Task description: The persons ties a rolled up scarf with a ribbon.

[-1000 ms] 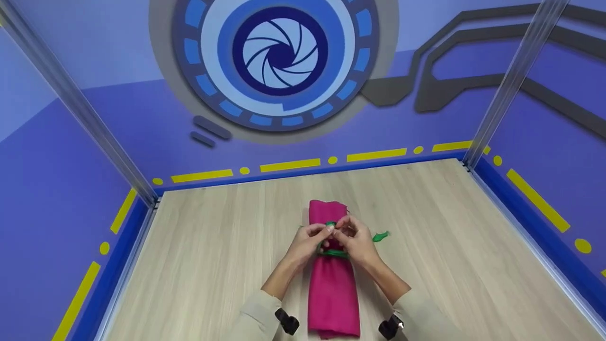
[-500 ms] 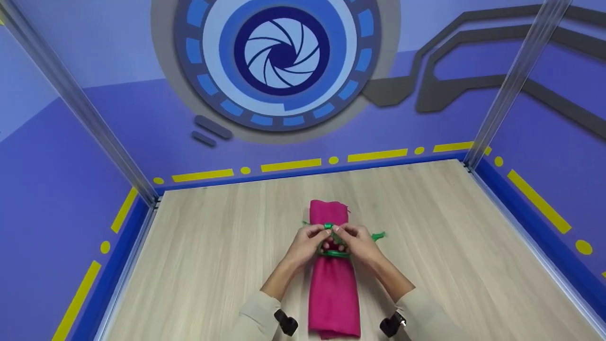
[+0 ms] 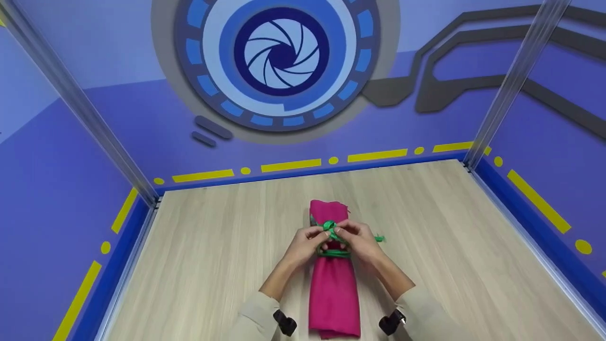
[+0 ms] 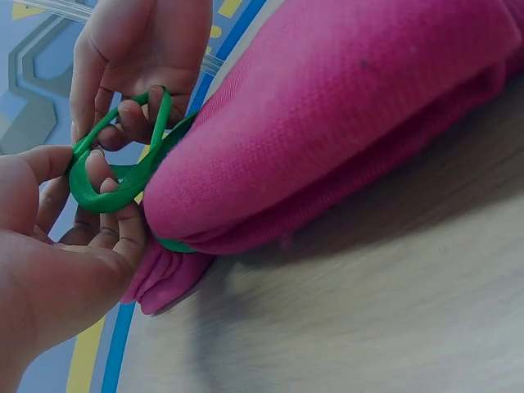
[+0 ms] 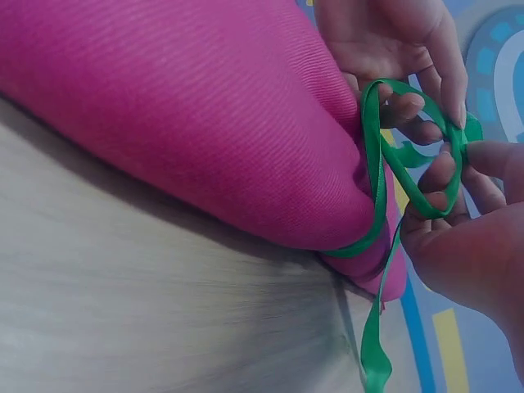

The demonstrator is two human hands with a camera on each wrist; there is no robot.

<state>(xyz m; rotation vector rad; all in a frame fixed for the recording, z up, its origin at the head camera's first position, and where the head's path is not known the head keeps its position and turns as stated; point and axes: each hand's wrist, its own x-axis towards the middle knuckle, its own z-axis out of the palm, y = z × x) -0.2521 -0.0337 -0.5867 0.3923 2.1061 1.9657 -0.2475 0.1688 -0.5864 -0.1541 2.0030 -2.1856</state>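
Light is bright and even in all 3 views, seemingly from overhead; no glare shows on the wooden table (image 3: 213,246). In the head view shadows are faint and soft; the picture is sharp at the centre, while the 2 corner posts lean outward, a wide-angle bend at the edges. In both wrist views the pink cloth roll (image 4: 344,115) casts a soft dark shadow on the wood beneath it; its weave is crisp, the nearest hand (image 4: 49,270) and the table grain blurred.

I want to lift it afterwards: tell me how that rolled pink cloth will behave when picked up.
The pink cloth roll is soft fabric, so it probably sags at both ends. The green ribbon binds one spot only, so the ends may loosen. It looks light and unlikely to slip.
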